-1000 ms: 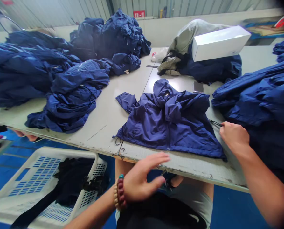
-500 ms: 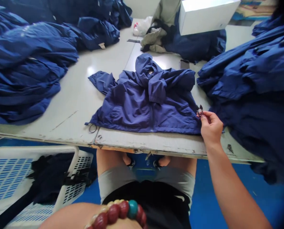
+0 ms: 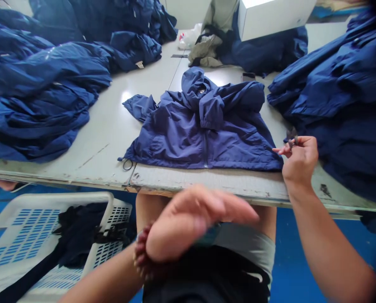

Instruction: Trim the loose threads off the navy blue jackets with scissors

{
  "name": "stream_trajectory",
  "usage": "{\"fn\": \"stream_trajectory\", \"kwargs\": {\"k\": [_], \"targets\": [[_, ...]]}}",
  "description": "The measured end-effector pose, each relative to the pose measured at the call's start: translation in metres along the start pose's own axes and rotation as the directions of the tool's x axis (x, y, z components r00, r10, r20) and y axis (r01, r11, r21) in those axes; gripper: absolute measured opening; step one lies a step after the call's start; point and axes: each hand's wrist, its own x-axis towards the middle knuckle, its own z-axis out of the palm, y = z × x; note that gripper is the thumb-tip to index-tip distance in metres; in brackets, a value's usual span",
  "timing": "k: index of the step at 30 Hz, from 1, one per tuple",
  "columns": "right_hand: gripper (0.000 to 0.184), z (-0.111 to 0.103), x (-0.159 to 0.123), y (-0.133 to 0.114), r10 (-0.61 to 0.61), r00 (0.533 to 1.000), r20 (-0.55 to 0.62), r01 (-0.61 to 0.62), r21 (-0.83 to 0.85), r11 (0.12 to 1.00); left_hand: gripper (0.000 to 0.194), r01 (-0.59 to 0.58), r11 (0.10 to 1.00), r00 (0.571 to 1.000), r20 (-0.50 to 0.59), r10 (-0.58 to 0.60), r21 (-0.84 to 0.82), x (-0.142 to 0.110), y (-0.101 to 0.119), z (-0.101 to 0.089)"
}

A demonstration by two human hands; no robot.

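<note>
A navy hooded jacket [image 3: 203,130] lies spread flat on the grey table [image 3: 112,139], its hem along the near edge. My right hand [image 3: 298,160] hovers at the jacket's right hem corner, fingers closed round small thread snips [image 3: 291,142]. My left hand [image 3: 190,223] is raised in front of my lap below the table edge, blurred, fingers stretched out and holding nothing. A beaded bracelet [image 3: 143,261] sits on that wrist.
Heaps of navy jackets lie on the left [image 3: 39,92] and right [image 3: 342,97] of the table. A white box [image 3: 273,17] rests on clothes at the back. A phone [image 3: 247,76] lies behind the jacket. A white plastic basket [image 3: 23,235] with dark cloth stands on the blue floor, lower left.
My left hand has risen from the bottom edge into view before my lap. My right hand shifted slightly right and up with the snips, off the jacket's hem corner.
</note>
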Motion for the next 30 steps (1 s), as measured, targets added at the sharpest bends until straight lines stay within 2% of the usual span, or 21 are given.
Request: {"fn": "stream_trajectory", "kwargs": {"k": [2,3,4,5,6,7,9,11,13,15,17,19,22,24,28,30], "targets": [[0.009,-0.009,-0.003,-0.006,-0.016,1.0,0.003,0.015,0.097,0.995,0.029,-0.046,0.95,0.981,-0.165,0.101,0.31,0.017,-0.016,-0.043],[0.012,-0.015,-0.006,-0.01,-0.034,0.999,0.026,0.032,0.086,0.996,0.029,-0.037,0.851,0.958,-0.224,0.18,0.525,0.023,-0.021,-0.067],[0.016,-0.022,-0.009,-0.014,-0.055,0.997,0.048,0.053,0.038,0.998,0.029,0.003,0.689,0.93,-0.255,0.265,0.725,0.027,-0.025,-0.091],[0.02,-0.029,-0.013,-0.017,-0.076,0.994,0.073,0.079,-0.041,0.996,0.031,0.044,0.507,0.927,-0.224,0.3,0.861,0.028,-0.028,-0.116],[0.025,-0.036,-0.016,-0.019,-0.095,0.991,0.098,0.108,-0.141,0.984,0.036,0.09,0.344,0.943,-0.191,0.272,0.934,0.027,-0.03,-0.139],[0.031,-0.042,-0.019,-0.02,-0.11,0.986,0.126,0.14,-0.253,0.957,0.042,0.126,0.223,0.96,-0.176,0.218,0.967,0.025,-0.033,-0.159],[0.048,-0.053,-0.02,-0.016,-0.123,0.968,0.22,0.212,-0.451,0.867,0.057,0.158,0.101,0.983,-0.167,0.081,0.982,0.017,-0.038,-0.191],[0.063,-0.06,-0.017,-0.007,-0.102,0.928,0.358,0.3,-0.557,0.775,0.067,0.162,0.076,0.987,-0.162,-0.014,0.984,0.009,-0.043,-0.209],[0.069,-0.064,-0.011,0.004,-0.06,0.867,0.495,0.382,-0.584,0.716,0.07,0.151,0.082,0.988,-0.149,-0.032,0.985,0.0,-0.045,-0.215],[0.066,-0.068,-0.007,0.014,-0.047,0.819,0.572,0.439,-0.572,0.692,0.074,0.133,0.094,0.991,-0.133,-0.006,0.987,-0.008,-0.045,-0.213],[0.057,-0.072,-0.006,0.021,-0.056,0.803,0.594,0.459,-0.555,0.694,0.077,0.112,0.098,0.993,-0.115,0.022,0.989,-0.018,-0.043,-0.208],[0.051,-0.076,-0.008,0.023,-0.027,0.83,0.557,0.394,-0.552,0.735,0.073,0.087,0.085,0.993,-0.093,0.068,0.993,-0.027,-0.041,-0.205],[0.054,-0.081,-0.008,0.021,0.147,0.899,0.412,0.106,-0.531,0.841,0.051,0.047,0.059,0.987,-0.055,0.153,0.997,-0.036,-0.038,-0.204],[0.056,-0.082,-0.002,0.016,0.235,0.911,0.339,-0.045,-0.485,0.873,0.038,0.052,0.063,0.98,-0.063,0.187,0.997,-0.036,-0.035,-0.205],[0.044,-0.077,0.022,0.007,0.227,0.933,0.278,-0.096,-0.418,0.904,0.038,0.137,0.137,0.973,-0.159,0.166,0.981,-0.024,-0.027,-0.204],[0.044,-0.07,0.03,0.004,0.234,0.943,0.236,-0.116,-0.424,0.898,0.041,0.109,0.163,0.987,-0.126,0.098,0.981,-0.017,-0.025,-0.202]]}}
